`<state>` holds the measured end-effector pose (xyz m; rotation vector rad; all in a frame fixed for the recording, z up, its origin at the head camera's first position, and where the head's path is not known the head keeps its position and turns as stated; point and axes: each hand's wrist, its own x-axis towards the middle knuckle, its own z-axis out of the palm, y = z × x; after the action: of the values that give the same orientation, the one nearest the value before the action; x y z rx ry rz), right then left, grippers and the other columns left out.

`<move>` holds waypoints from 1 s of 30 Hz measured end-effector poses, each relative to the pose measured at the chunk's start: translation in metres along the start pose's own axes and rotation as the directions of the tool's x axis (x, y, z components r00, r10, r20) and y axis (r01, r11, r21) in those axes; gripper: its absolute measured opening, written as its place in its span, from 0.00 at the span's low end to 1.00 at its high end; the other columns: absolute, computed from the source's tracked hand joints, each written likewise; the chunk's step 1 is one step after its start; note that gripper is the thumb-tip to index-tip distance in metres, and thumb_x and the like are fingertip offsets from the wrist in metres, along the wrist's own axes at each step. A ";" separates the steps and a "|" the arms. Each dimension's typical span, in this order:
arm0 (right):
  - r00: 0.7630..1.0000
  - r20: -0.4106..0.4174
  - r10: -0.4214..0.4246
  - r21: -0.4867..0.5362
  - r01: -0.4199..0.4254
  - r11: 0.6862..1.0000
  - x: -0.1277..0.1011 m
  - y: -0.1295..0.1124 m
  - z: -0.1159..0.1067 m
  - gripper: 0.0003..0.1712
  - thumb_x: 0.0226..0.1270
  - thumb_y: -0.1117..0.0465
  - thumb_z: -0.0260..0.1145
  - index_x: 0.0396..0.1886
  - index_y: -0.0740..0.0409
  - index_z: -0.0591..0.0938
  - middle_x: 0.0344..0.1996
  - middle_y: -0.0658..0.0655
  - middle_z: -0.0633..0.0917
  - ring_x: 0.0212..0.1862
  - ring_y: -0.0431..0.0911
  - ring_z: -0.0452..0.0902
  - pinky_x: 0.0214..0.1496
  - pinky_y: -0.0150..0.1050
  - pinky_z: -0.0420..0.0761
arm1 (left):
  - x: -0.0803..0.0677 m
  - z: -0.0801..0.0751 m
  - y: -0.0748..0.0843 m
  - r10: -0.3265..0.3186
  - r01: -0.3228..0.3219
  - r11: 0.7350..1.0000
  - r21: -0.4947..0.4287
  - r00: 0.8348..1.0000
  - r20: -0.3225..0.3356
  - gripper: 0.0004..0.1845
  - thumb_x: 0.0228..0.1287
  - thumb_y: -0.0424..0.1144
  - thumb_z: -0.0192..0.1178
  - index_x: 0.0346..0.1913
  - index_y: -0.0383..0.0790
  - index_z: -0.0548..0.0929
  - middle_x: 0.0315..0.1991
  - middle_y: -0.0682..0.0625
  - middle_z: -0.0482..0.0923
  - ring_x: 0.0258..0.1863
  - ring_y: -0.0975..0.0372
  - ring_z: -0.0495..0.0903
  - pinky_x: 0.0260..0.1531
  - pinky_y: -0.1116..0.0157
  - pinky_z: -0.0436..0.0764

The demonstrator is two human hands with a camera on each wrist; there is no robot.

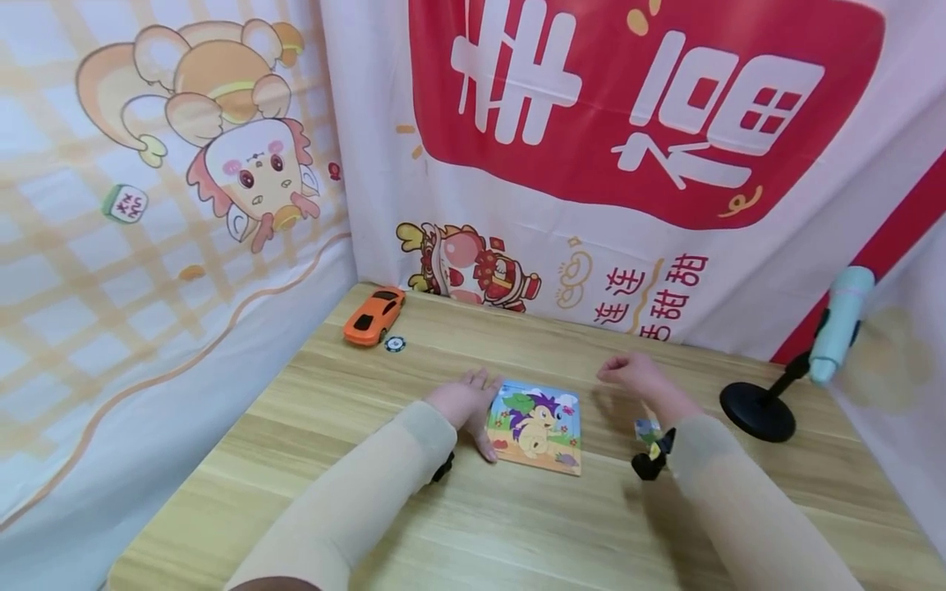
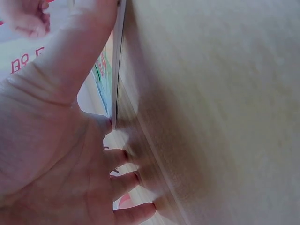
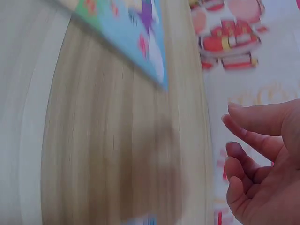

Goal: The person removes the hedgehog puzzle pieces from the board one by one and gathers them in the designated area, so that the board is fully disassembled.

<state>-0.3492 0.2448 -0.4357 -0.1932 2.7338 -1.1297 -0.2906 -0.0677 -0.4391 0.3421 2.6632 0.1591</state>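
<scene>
Head view: a puzzle (image 1: 535, 427) with a cartoon hedgehog lies flat on the wooden counter (image 1: 517, 525), about midway between the two hands. The left hand (image 1: 466, 402) rests at the puzzle's left edge, its grip released, fingers spread and straight, thumb lying along the board's near-left side. The left wrist view shows the same: palm and fingertips (image 2: 136, 213) pressed to the wood, the puzzle's (image 2: 115, 70) thin edge just beside the thumb. The right hand (image 1: 636, 373) hovers just right of the puzzle, apart from it, grip loose and holding nothing; in the right wrist view its fingers (image 3: 253, 119) curl slackly. A toy car (image 1: 373, 315) and a small disc (image 1: 395, 344) sit at the far left; a stand (image 1: 761, 410) sits far right.
</scene>
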 end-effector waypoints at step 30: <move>0.976 0.196 -0.096 -0.008 0.099 0.995 0.012 -0.049 0.104 0.15 0.58 0.61 0.77 0.42 0.53 0.81 0.29 0.56 0.76 0.30 0.49 0.72 0.29 0.39 0.71 | 0.018 0.002 0.000 -0.014 0.011 0.998 0.059 0.998 0.056 0.77 0.24 0.82 0.66 0.80 0.56 0.41 0.80 0.47 0.34 0.77 0.51 0.37 0.70 0.45 0.54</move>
<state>-0.3366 0.1367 -0.4743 -0.4220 2.5856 -1.0498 -0.3054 -0.0627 -0.4485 0.3435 2.6177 0.0670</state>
